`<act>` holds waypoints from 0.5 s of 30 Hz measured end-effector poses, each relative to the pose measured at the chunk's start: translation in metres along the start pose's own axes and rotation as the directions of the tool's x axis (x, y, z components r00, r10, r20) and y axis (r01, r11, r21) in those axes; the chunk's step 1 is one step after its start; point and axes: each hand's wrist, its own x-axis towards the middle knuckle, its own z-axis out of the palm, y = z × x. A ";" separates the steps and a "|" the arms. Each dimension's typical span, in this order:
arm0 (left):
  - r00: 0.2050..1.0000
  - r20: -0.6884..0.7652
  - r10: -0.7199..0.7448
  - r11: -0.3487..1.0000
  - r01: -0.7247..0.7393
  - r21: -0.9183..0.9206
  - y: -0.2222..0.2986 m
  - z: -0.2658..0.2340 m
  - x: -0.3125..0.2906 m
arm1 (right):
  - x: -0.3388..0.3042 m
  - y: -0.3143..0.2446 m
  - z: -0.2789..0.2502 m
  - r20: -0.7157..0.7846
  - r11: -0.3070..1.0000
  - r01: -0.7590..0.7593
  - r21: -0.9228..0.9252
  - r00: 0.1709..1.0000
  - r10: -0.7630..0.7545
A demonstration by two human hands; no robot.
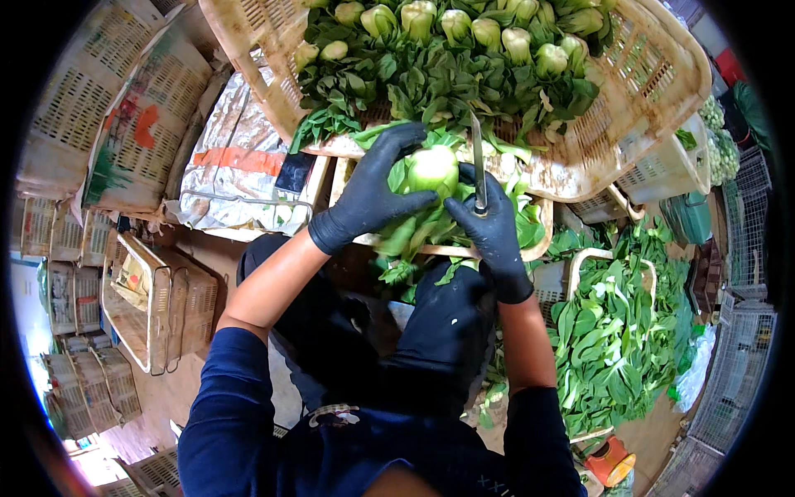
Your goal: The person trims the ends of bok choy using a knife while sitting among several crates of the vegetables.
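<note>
My left hand [368, 192], in a black glove, curls round a head of bok choy [434, 170]. The pale green base faces up and the leaves hang below. In my right hand [490, 230], gloved alike, is a knife [478, 159] with its narrow blade pointing away from me. The right thumb and fingertips come close to the right side of the bok choy; whether they touch it I cannot tell. Loose leaves lie under both hands, on a pale crate [542, 236] above my knees.
Beyond my hands, a large tilted basket [642, 79] holds rows of bok choy [418, 21]. Leafy greens [613, 331] heap at my right. A foil-like covered box [236, 161] stands left, with a dark flat object [296, 171] on it. Crates [137, 302] stand farther left.
</note>
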 end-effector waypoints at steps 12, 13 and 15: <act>0.915 -0.069 -0.399 0.896 0.372 -0.241 -0.033 0.055 -0.048 | -0.031 0.050 0.004 0.027 0.996 0.075 -0.044 0.997 -0.074; 0.901 -0.045 -0.431 0.884 0.411 -0.223 -0.029 0.053 -0.050 | -0.030 0.043 -0.007 0.081 0.974 0.154 -0.166 0.987 -0.142; 0.921 -0.047 -0.387 0.916 0.378 -0.136 -0.022 0.049 -0.057 | -0.023 0.031 -0.025 0.226 0.753 0.298 -0.587 0.953 -0.201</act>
